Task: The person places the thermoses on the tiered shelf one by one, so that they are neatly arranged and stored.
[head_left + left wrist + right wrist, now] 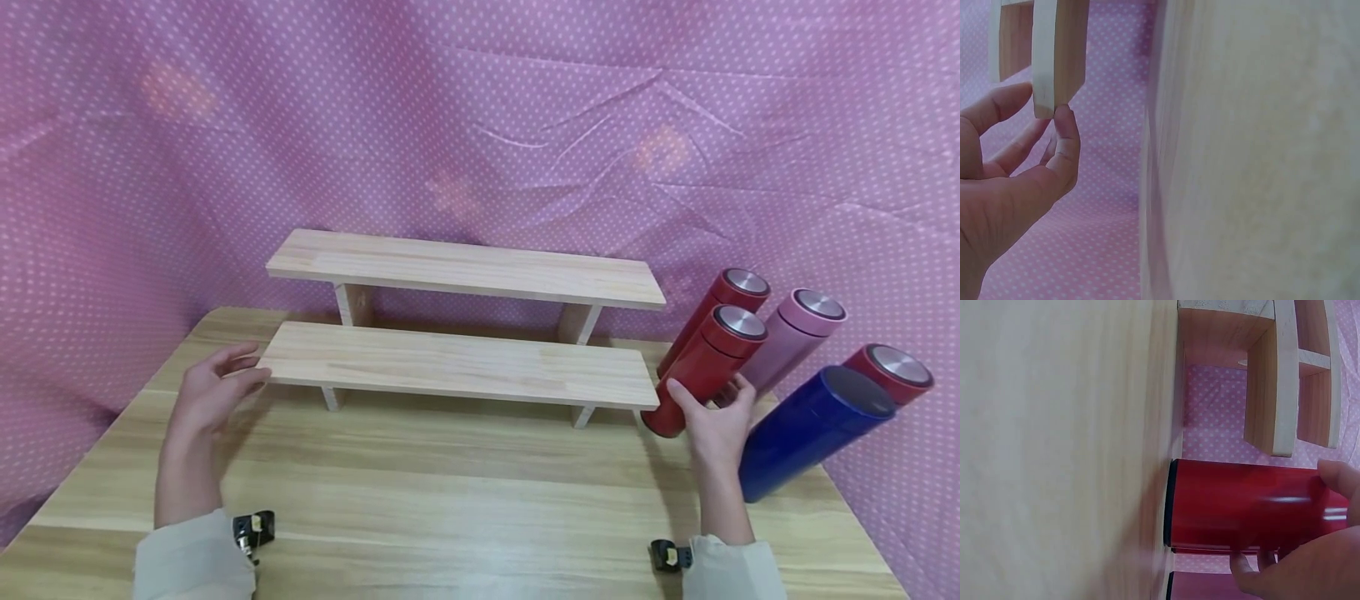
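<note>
A two-tier wooden shelf (457,362) stands on the table, its upper board (465,267) behind and above the lower one. At the lower board's left end, my left hand (210,392) pinches the corner, with fingertips at both faces of the board (1044,69) in the left wrist view. Just off the shelf's right end, my right hand (720,425) grips a red thermos bottle (701,367) with a silver lid. Thumb and fingers wrap its sides. The bottle (1241,503) stands upright, its black base right at the tabletop in the right wrist view.
Behind the gripped bottle stands another red thermos (723,292), with a pink thermos (787,342) beside it. A blue thermos (806,437) and a third red one (892,375) are farther right. Pink dotted cloth (480,125) hangs around the wooden table (450,500).
</note>
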`<state>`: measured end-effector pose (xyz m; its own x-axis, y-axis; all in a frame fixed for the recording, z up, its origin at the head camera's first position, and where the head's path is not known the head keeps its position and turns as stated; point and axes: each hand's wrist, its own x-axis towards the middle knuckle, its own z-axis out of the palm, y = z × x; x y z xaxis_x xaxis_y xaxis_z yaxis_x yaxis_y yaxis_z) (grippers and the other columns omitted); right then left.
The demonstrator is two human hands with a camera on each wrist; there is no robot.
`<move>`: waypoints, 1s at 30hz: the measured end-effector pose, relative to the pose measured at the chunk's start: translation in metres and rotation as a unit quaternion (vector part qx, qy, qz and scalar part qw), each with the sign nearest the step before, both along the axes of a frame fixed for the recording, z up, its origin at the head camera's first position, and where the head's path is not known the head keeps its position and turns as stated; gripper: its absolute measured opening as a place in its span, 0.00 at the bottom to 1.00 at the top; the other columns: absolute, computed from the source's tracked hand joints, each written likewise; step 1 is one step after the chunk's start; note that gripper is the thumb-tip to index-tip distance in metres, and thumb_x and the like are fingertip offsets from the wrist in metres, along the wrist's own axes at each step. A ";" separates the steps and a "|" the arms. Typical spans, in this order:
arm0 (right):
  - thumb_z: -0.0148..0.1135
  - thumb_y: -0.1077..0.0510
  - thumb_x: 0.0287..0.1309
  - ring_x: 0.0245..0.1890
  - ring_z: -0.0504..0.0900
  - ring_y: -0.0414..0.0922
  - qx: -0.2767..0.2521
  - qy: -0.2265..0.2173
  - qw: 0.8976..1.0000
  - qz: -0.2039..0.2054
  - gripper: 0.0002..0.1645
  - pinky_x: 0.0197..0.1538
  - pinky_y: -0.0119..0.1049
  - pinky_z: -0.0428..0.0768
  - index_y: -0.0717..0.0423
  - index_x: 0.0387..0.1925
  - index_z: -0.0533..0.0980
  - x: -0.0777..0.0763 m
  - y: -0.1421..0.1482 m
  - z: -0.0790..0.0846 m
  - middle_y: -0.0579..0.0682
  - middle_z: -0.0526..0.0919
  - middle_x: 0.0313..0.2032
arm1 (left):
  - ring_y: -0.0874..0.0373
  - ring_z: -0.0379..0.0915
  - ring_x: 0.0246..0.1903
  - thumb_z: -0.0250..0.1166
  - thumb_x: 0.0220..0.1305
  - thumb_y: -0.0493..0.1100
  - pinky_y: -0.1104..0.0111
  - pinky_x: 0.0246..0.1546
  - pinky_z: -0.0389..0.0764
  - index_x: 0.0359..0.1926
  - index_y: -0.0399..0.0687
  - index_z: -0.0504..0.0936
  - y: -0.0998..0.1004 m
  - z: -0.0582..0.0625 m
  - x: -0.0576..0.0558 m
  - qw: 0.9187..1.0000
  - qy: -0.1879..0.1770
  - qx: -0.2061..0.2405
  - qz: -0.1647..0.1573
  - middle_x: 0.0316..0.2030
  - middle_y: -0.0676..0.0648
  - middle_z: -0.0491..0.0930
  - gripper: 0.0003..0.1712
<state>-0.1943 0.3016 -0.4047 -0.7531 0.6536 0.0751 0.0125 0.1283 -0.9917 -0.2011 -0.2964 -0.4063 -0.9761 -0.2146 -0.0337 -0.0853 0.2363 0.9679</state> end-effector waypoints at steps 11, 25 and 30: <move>0.77 0.64 0.51 0.64 0.66 0.51 -0.016 -0.035 0.999 0.018 0.55 0.71 0.42 0.68 0.56 0.74 0.54 -0.001 0.005 -0.005 0.57 0.64 0.67 | 0.71 0.76 0.41 0.68 0.68 0.37 0.78 0.48 0.82 0.71 0.29 0.64 -0.001 0.000 0.002 1.000 -0.001 0.029 0.006 0.49 0.55 0.73 0.36; 0.79 0.61 0.51 0.67 0.64 0.52 -0.021 -0.055 0.998 0.026 0.57 0.73 0.46 0.67 0.53 0.76 0.55 -0.001 0.009 -0.006 0.58 0.63 0.70 | 0.70 0.77 0.40 0.68 0.69 0.40 0.77 0.47 0.83 0.68 0.31 0.69 -0.002 -0.001 0.003 1.000 -0.005 -0.002 0.005 0.45 0.60 0.76 0.32; 0.79 0.61 0.51 0.66 0.65 0.52 -0.013 -0.060 0.998 0.023 0.56 0.72 0.47 0.68 0.54 0.76 0.56 0.001 0.010 -0.006 0.57 0.64 0.69 | 0.70 0.77 0.40 0.68 0.69 0.41 0.77 0.48 0.83 0.68 0.32 0.69 -0.002 -0.001 0.002 1.000 -0.007 -0.007 0.003 0.45 0.60 0.75 0.32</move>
<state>-0.1937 0.3115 -0.4104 -0.7850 0.6186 -0.0333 0.1257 0.1064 -0.9864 -0.1989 -0.2987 -0.4077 -0.9743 -0.2209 -0.0435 -0.0996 0.2496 0.9632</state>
